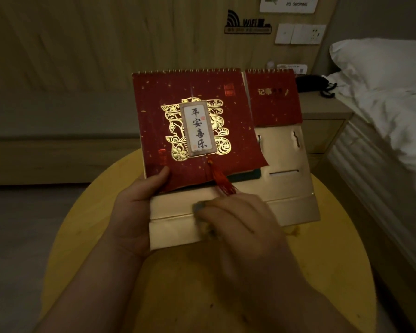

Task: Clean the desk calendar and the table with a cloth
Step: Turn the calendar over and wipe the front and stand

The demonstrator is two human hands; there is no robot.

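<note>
Over the round yellow table (87, 236), the left hand (135, 212) grips the desk calendar (192, 126) by its near left corner; the right hand (238, 219) presses a bunched cloth (199, 207) against its gold base.

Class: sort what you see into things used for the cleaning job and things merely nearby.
In use: red and gold spiral-bound desk calendar; small greyish cloth; round yellow table; left hand; right hand.

Nearby: white pillow; black telephone; white wall socket.
</note>
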